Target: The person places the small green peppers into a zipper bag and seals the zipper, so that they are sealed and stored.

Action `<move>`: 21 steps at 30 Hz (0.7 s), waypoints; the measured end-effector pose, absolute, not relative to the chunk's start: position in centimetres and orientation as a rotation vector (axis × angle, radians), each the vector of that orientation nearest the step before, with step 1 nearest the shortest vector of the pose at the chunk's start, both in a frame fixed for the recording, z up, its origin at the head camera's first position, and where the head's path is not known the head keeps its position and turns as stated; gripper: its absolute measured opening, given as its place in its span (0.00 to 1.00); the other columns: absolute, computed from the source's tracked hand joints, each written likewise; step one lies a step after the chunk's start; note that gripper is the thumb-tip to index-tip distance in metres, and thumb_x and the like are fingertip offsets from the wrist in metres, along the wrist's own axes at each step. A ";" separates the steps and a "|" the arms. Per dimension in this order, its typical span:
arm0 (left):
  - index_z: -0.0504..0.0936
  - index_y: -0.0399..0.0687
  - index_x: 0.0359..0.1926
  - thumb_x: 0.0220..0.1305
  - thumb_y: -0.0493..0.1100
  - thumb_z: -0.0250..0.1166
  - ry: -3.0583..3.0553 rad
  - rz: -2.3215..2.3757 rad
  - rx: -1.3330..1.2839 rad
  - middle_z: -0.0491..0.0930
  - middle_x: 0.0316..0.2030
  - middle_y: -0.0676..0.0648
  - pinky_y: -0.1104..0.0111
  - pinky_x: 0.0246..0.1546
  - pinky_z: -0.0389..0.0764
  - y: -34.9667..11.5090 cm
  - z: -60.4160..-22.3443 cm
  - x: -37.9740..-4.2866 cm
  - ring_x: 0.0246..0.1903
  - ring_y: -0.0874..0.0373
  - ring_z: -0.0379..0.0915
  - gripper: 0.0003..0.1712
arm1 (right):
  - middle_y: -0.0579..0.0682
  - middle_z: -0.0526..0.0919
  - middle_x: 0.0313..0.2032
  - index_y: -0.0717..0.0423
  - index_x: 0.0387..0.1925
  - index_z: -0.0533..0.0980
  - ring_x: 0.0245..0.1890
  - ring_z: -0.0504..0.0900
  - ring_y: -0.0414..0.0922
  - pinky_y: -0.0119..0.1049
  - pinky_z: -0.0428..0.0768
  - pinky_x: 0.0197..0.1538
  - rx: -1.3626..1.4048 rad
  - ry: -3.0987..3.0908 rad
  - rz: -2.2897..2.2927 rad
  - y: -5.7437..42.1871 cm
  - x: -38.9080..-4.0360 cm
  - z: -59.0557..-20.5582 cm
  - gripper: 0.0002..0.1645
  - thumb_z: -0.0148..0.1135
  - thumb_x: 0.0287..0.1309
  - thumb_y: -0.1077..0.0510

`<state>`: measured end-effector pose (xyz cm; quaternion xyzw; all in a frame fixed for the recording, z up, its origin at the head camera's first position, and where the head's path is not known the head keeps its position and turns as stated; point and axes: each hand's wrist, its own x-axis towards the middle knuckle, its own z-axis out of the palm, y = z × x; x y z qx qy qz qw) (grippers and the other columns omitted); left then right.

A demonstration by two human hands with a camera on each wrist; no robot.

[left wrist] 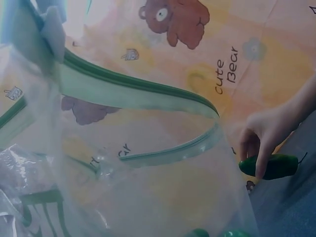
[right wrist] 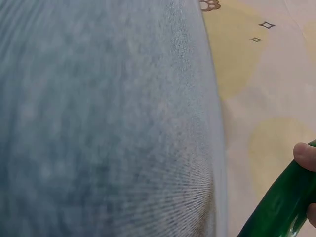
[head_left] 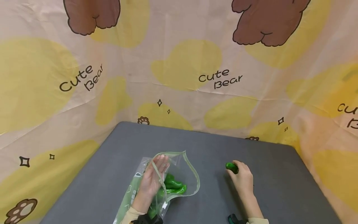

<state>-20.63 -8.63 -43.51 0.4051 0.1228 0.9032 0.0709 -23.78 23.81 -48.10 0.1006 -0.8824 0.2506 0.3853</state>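
A clear zip bag with a green-edged mouth lies on the left half of the table, its mouth gaping. Several green peppers show through its plastic. My left hand is at the bag's mouth with its fingers straight; whether they lie inside or behind the film is hard to tell. Off to the right, my right hand pinches a green pepper between thumb and fingers above the table. The left wrist view shows that pepper lengthwise with its thin stem, beyond the bag's zip rim.
The grey table runs back to a patterned cloth hung around it. A white slider sits on the bag's zip near the front. Printed green film forms the bag's left side.
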 end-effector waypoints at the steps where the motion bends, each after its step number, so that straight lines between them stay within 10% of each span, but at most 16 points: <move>1: 0.70 0.39 0.56 0.71 0.38 0.34 0.374 2.715 1.225 0.68 0.56 0.44 0.64 0.62 0.49 -8.6 -43.5 -20.5 0.59 0.52 0.57 0.22 | 0.57 0.78 0.27 0.65 0.33 0.78 0.26 0.76 0.52 0.48 0.77 0.25 0.242 -2.249 0.639 23.8 -23.6 -48.1 0.27 0.78 0.20 0.68; 21: 0.72 0.38 0.54 0.71 0.37 0.32 0.529 2.755 1.146 0.72 0.53 0.43 0.64 0.61 0.55 -8.9 -43.1 -20.5 0.58 0.52 0.61 0.23 | 0.46 0.80 0.28 0.53 0.32 0.80 0.25 0.79 0.46 0.29 0.77 0.22 0.152 -2.109 0.690 29.0 -25.8 -53.3 0.25 0.78 0.22 0.57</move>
